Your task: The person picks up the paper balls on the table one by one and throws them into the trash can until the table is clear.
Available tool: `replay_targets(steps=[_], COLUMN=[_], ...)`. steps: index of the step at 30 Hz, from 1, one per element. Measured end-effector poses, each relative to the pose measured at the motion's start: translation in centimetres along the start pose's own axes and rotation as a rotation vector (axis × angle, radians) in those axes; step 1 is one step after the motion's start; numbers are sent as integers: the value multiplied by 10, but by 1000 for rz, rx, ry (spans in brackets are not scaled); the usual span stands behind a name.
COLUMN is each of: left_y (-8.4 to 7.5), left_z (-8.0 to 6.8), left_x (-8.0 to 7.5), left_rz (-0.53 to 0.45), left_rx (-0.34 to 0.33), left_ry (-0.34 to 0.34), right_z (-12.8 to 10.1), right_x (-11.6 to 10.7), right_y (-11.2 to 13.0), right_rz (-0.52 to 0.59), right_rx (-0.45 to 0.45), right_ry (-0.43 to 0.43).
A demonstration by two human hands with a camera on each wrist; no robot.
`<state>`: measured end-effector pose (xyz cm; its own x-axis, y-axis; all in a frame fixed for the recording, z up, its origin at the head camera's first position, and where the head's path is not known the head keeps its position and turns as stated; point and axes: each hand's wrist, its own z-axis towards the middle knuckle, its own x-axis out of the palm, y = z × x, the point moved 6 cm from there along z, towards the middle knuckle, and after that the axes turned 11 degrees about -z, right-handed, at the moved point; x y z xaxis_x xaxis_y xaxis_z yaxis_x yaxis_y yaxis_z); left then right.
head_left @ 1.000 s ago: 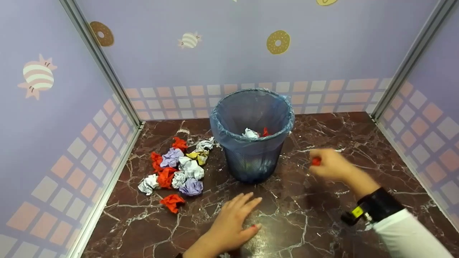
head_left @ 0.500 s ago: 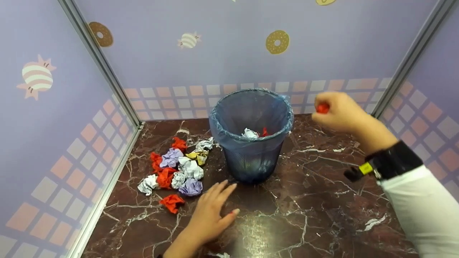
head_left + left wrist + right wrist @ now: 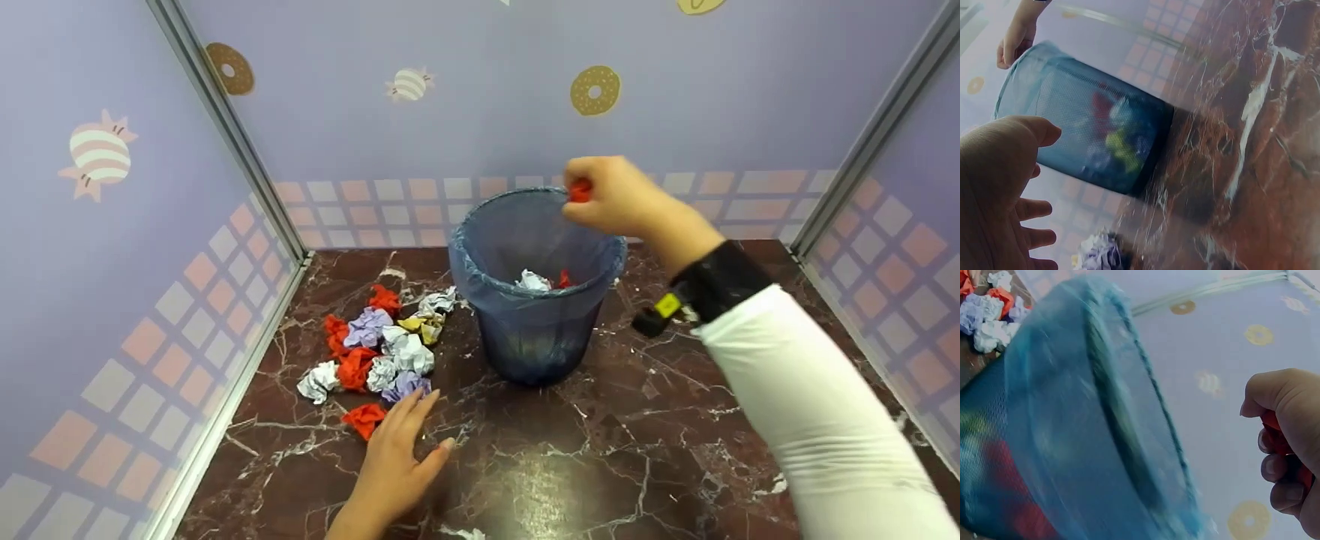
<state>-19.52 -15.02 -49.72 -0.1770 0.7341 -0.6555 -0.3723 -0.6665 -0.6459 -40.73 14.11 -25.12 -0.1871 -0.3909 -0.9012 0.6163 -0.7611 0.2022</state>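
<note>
My right hand [image 3: 611, 193] grips a red crumpled paper ball [image 3: 580, 190] above the right back rim of a mesh wastebasket [image 3: 536, 345] lined with a blue plastic bag. In the right wrist view, the red paper [image 3: 1276, 433] shows between thumb and curled fingers. Inside the basket lie a white paper ball [image 3: 532, 280] and a red one [image 3: 564, 279]. My left hand [image 3: 394, 461] is low over the table with fingers extended and nothing in it, fingertips right by a purple paper ball [image 3: 406, 385] and a red paper ball [image 3: 365, 420].
Left of the basket, several crumpled paper balls in white, red, purple and yellow lie in a cluster, among them a white one [image 3: 318, 381] at its left edge. The dark marbled table [image 3: 555, 465] is bounded by patterned panels at the back [image 3: 480, 97] and both sides.
My right hand has risen from the table's right side with the red paper ball and moved left over the basket's rim. My left hand has shifted left toward the paper cluster.
</note>
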Motion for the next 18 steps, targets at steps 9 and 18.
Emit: replay_targets(steps=[9, 18], left_y=[7, 11], left_z=[-5, -6], left_x=[-4, -10], left_rz=[-12, -10], left_rx=[-60, -91], left_ry=[6, -6], right_z=[14, 18], right_x=[29, 32], right_y=[19, 20], right_rz=[-2, 60], right_rx=[-54, -25], right_ry=[45, 32])
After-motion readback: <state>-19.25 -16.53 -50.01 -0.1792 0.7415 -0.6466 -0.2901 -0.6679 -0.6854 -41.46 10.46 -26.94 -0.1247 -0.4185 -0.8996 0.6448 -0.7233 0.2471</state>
